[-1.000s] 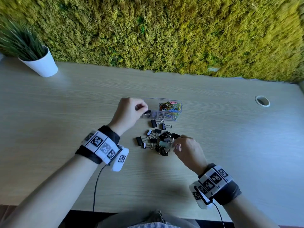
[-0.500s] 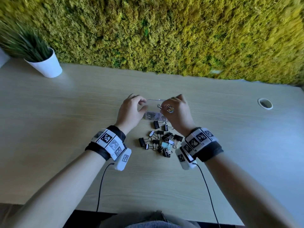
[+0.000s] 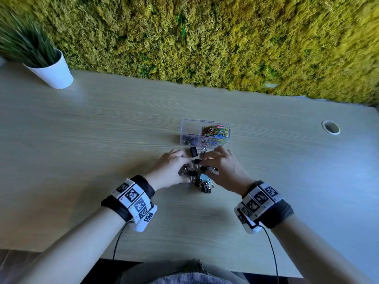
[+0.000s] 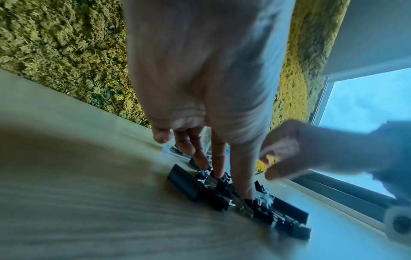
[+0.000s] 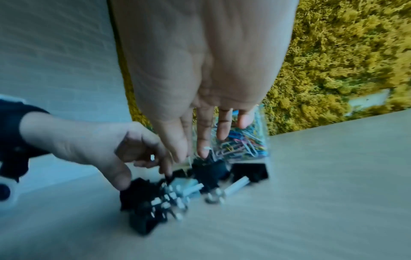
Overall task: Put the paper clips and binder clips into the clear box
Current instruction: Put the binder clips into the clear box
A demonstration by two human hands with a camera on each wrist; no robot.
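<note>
Both hands, left hand (image 3: 172,171) and right hand (image 3: 222,171), fingers loosely extended, touch the binder clips (image 3: 200,177) pile at frame center, below clear box (image 3: 185,130).

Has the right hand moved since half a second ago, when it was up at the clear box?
Yes. The right hand has come back toward the person, away from the clear box, and now reaches into the binder clips on the desk.
</note>
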